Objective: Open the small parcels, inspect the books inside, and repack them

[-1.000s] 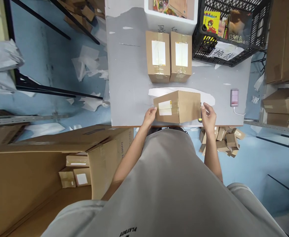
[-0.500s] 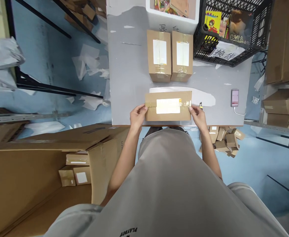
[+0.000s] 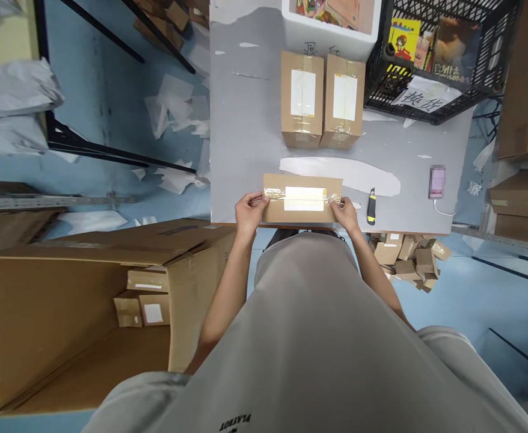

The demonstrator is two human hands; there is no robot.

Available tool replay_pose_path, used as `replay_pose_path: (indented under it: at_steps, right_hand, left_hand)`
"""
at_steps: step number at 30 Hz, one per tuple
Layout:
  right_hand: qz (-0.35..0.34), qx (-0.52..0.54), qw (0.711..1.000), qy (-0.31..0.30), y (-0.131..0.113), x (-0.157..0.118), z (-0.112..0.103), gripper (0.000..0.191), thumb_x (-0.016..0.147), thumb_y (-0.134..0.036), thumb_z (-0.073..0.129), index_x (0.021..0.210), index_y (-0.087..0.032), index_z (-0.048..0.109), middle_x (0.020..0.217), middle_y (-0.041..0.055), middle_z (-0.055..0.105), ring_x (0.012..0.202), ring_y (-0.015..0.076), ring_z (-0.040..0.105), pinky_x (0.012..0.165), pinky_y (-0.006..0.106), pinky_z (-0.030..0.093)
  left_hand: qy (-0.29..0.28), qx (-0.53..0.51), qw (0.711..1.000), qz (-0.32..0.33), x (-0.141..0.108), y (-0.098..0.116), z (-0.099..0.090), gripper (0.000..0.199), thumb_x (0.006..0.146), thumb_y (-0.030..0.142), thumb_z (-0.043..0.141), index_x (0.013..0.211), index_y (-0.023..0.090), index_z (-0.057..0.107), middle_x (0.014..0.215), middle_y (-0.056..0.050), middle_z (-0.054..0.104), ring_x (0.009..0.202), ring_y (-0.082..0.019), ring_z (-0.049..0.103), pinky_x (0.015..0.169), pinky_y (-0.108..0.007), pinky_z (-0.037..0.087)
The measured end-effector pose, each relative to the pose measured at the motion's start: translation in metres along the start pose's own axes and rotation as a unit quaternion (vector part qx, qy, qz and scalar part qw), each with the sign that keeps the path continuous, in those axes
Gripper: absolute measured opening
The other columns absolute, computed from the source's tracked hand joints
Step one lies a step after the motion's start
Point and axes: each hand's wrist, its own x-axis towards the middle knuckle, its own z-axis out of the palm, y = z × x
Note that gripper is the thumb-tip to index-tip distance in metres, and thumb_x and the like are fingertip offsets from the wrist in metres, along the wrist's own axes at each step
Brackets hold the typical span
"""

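Note:
A brown cardboard box (image 3: 273, 211) with a white label and clear tape lies at the front edge of the grey table (image 3: 246, 138). My left hand (image 3: 250, 213) grips its left end, thumb on top. At its right end my right hand (image 3: 346, 215) holds it with thumb and fingers. A black and yellow box cutter (image 3: 371, 207) lies on the table just right of my right hand. Two taped boxes, a left one (image 3: 302, 129) and a right one (image 3: 343, 129), stand side by side farther back, each with a white label.
A black crate (image 3: 381, 90) with books and a white bin (image 3: 329, 33) sit at the table's back. A phone (image 3: 436, 182) with a cable lies at the right. Below left is a large open carton (image 3: 192, 307); small boxes (image 3: 415, 264) are piled beyond the front edge.
The held box has shifted slightly left relative to the table, and tape now shows at both its ends. My right hand has moved left, exposing the box cutter. The whole view has shifted.

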Motion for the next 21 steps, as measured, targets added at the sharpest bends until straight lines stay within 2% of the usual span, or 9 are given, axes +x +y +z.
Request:
replay_pose_path:
  at_steps: [3,7,9,11,13,16,18,21]
  right_hand:
    - [-0.004,0.053,0.998,-0.023,0.010,0.005,-0.011,0.067,0.086,-0.083,0.079,0.115,-0.024,0.070,0.136,0.0168,0.084,0.128,0.0366,0.079,0.113,0.050,0.063]
    - [-0.013,0.158,0.986,-0.053,0.031,0.007,-0.037,0.074,0.079,-0.088,0.085,0.114,-0.023,0.075,0.132,0.0155,0.085,0.129,0.0372,0.078,0.113,0.049,0.063]
    - [-0.011,0.202,0.977,-0.069,0.044,0.009,-0.050,0.075,0.078,-0.089,0.086,0.114,-0.024,0.077,0.128,0.0127,0.087,0.129,0.0354,0.078,0.113,0.047,0.063]
    - [-0.004,0.225,0.971,-0.076,0.057,0.012,-0.061,0.075,0.078,-0.089,0.085,0.116,-0.024,0.079,0.126,0.0104,0.088,0.126,0.0329,0.079,0.112,0.045,0.064]
    - [0.004,0.228,0.973,-0.046,0.071,0.018,-0.070,0.076,0.077,-0.087,0.085,0.119,-0.024,0.080,0.125,0.0098,0.088,0.123,0.0316,0.079,0.109,0.044,0.065]
    - [0.021,0.199,0.978,0.057,0.091,0.029,-0.078,0.077,0.074,-0.084,0.084,0.119,-0.022,0.081,0.123,0.0121,0.088,0.120,0.0321,0.079,0.102,0.044,0.066]
    - [0.030,0.161,0.980,0.115,0.103,0.035,-0.082,0.076,0.075,-0.084,0.078,0.115,-0.020,0.081,0.119,0.0140,0.087,0.116,0.0326,0.078,0.097,0.044,0.067]
    - [0.024,0.111,0.983,0.145,0.116,0.041,-0.084,0.075,0.080,-0.086,0.066,0.109,-0.019,0.082,0.110,0.0149,0.085,0.110,0.0331,0.077,0.092,0.046,0.066]
  left_hand:
    - [-0.014,0.017,0.999,0.027,-0.006,0.004,-0.001,0.035,0.082,0.040,0.087,0.108,0.016,0.084,0.108,-0.009,0.086,0.097,-0.024,0.079,0.096,-0.038,0.066]
    - [-0.087,-0.031,0.995,0.030,-0.007,0.008,0.000,0.046,0.090,0.058,0.084,0.111,0.017,0.083,0.110,-0.011,0.086,0.095,-0.025,0.081,0.098,-0.043,0.067]
    - [-0.114,-0.045,0.992,0.006,-0.005,0.007,0.005,0.050,0.090,0.060,0.085,0.116,0.017,0.082,0.116,-0.013,0.086,0.102,-0.027,0.082,0.104,-0.046,0.067]
    - [-0.123,-0.027,0.992,-0.016,-0.002,0.006,0.013,0.048,0.089,0.054,0.086,0.120,0.018,0.081,0.124,-0.014,0.086,0.115,-0.030,0.081,0.112,-0.048,0.064]
    - [-0.123,0.000,0.992,-0.028,-0.001,0.004,0.023,0.044,0.090,0.046,0.085,0.123,0.017,0.080,0.136,-0.017,0.083,0.126,-0.032,0.079,0.118,-0.049,0.061]
    - [-0.139,0.016,0.989,-0.038,-0.007,0.002,0.036,0.044,0.092,0.039,0.082,0.129,0.015,0.078,0.148,-0.020,0.079,0.133,-0.033,0.077,0.122,-0.050,0.059]
    - [-0.161,0.014,0.986,-0.033,-0.013,0.001,0.044,0.048,0.091,0.039,0.084,0.131,0.015,0.078,0.145,-0.020,0.080,0.134,-0.034,0.077,0.124,-0.050,0.059]
    - [-0.201,0.003,0.980,-0.005,-0.024,-0.002,0.052,0.050,0.091,0.047,0.085,0.132,0.018,0.079,0.140,-0.017,0.082,0.136,-0.034,0.077,0.126,-0.052,0.057]
